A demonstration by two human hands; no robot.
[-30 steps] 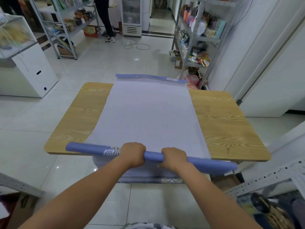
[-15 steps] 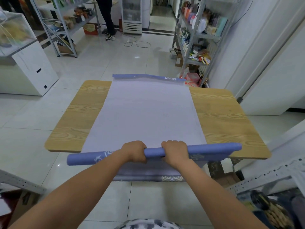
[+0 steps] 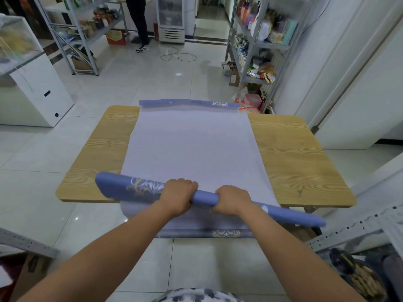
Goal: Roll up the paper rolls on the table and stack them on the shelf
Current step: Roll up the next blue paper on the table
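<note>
Gripping the rolled near end of the blue paper roll (image 3: 206,197) at lower centre of the frame, fingers of left hand (image 3: 178,196) and right hand (image 3: 232,200) curled round it, barely beginning, most of the sheet (image 3: 192,147) lying flat across the surface (image 3: 294,158), stacking not yet started.

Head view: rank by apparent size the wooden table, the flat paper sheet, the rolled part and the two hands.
1. wooden table, by its full outline
2. flat paper sheet
3. rolled part
4. left hand and right hand: alike, not ranked
</note>
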